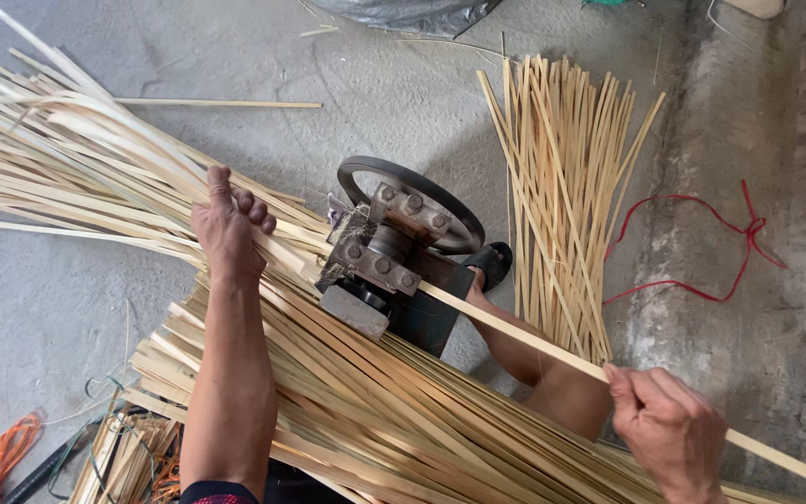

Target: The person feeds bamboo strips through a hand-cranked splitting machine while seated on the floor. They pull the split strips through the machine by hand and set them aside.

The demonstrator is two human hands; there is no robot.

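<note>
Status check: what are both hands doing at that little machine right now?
Left hand pressing strips at the machine. Right hand gripping the strip on the machine's other side. Nothing blocking it.

bamboo strip (pixel 524 338): far end cut off bottom-right | strip pile (pixel 67 168): ends beyond left edge

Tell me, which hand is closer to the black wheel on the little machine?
Left. The left hand presses bamboo strips just beside the machine, close to the black wheel. The right hand grips one strip farther away, down toward the picture's lower right.
</note>
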